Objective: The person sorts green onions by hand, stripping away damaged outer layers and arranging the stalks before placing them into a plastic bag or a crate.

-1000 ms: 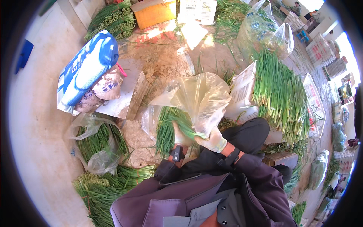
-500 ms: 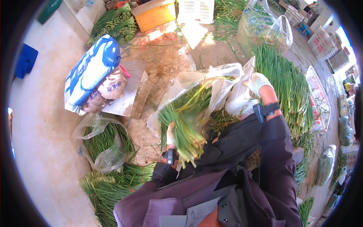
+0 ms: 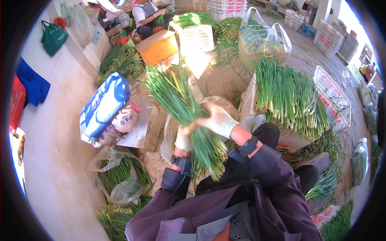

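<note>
A thick bunch of garlic chives (image 3: 171,92) slants across the middle in front of me, leafy tips up and to the left, pale cut ends down by my lap. My left hand (image 3: 185,137), in a whitish glove, is wrapped round its lower half from the left. From the right, my gloved right hand (image 3: 218,120) grips the same bunch slightly higher; some of its fingers are hidden behind the leaves. Behind the hands lies a crumpled see-through plastic bag (image 3: 225,105). To the right, a large heap of garlic chives (image 3: 289,96) rests on a white crate (image 3: 291,139).
On the left, a blue-and-white package (image 3: 106,98) lies on a board. Below it stands an open bag of greens (image 3: 120,176). An orange box (image 3: 157,47) and a white crate (image 3: 197,39) stand at the back, where another person (image 3: 146,18) sits. A full plastic bag (image 3: 265,44) stands at back right.
My right hand has left the plastic bag's edge and moved left onto the bunch. The bunch has been lifted and shows in front of the bag. My view has tilted up.
</note>
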Action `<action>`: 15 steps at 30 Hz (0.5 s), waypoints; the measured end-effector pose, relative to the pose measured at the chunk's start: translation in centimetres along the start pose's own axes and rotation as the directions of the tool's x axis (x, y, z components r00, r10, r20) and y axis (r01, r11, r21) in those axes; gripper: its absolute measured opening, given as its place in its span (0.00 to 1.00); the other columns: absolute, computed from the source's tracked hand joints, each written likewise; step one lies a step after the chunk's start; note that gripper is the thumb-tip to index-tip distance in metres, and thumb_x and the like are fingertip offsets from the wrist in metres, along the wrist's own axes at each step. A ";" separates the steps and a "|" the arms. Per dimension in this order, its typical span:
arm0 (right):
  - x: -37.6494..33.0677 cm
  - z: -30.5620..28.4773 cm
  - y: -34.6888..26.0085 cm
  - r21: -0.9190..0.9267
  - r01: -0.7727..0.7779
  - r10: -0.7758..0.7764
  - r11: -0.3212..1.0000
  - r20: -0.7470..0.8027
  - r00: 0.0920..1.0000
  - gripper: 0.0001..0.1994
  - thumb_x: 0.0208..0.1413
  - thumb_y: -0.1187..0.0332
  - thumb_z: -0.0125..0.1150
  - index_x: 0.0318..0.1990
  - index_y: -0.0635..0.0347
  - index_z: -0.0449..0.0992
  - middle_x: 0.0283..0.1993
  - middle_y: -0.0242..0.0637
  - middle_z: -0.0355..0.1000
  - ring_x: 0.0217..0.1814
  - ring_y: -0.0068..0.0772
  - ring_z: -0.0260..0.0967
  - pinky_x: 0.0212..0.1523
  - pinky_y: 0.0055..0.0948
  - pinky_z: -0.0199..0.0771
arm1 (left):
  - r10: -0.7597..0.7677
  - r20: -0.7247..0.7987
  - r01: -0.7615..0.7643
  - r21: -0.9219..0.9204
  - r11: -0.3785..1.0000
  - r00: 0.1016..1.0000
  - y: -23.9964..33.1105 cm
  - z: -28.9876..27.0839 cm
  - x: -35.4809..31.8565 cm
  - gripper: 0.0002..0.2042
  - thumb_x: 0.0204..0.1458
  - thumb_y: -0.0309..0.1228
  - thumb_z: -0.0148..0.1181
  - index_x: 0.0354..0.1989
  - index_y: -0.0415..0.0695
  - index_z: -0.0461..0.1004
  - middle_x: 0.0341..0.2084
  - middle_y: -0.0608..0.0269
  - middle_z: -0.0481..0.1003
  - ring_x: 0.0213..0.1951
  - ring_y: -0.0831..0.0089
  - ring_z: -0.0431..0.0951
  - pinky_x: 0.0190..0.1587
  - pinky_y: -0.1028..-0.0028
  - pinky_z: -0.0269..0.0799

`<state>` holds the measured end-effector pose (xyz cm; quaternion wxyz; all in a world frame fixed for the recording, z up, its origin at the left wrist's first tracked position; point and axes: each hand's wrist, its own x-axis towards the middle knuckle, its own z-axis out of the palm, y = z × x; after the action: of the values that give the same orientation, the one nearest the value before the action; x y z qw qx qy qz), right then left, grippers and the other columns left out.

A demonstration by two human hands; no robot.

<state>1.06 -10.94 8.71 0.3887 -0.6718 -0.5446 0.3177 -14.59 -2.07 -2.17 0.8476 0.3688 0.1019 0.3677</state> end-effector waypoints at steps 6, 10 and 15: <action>-2.2 -4.1 -1.6 0.256 0.154 -0.071 0.954 -0.306 0.949 0.23 0.56 0.67 0.69 0.57 0.66 0.74 0.51 0.46 0.80 0.51 0.36 0.77 0.58 0.33 0.73 | 0.103 0.120 -0.121 0.153 0.981 0.987 3.7 7.2 1.1 0.28 0.43 0.32 0.79 0.54 0.40 0.77 0.43 0.60 0.82 0.43 0.64 0.83 0.49 0.63 0.82; -5.0 -7.4 -3.4 0.669 0.369 -0.106 0.646 -0.400 0.911 0.15 0.60 0.72 0.64 0.52 0.68 0.76 0.47 0.40 0.80 0.49 0.28 0.76 0.55 0.29 0.74 | 0.152 0.216 -0.170 0.065 0.983 0.965 6.0 11.7 1.5 0.26 0.44 0.31 0.78 0.53 0.39 0.76 0.43 0.57 0.82 0.39 0.64 0.84 0.45 0.64 0.83; -8.4 -9.0 -7.7 0.111 0.385 -0.306 0.916 -0.428 0.850 0.21 0.55 0.65 0.72 0.55 0.65 0.77 0.46 0.38 0.81 0.47 0.29 0.76 0.53 0.31 0.75 | 0.148 0.321 -0.214 0.180 0.960 0.935 4.8 15.8 2.3 0.25 0.46 0.27 0.74 0.54 0.39 0.76 0.43 0.59 0.81 0.41 0.66 0.83 0.46 0.66 0.82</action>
<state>3.21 -19.94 19.89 0.6064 -0.5722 -0.5318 0.1485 -8.54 -6.97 12.58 0.7711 0.5172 -0.0261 0.3704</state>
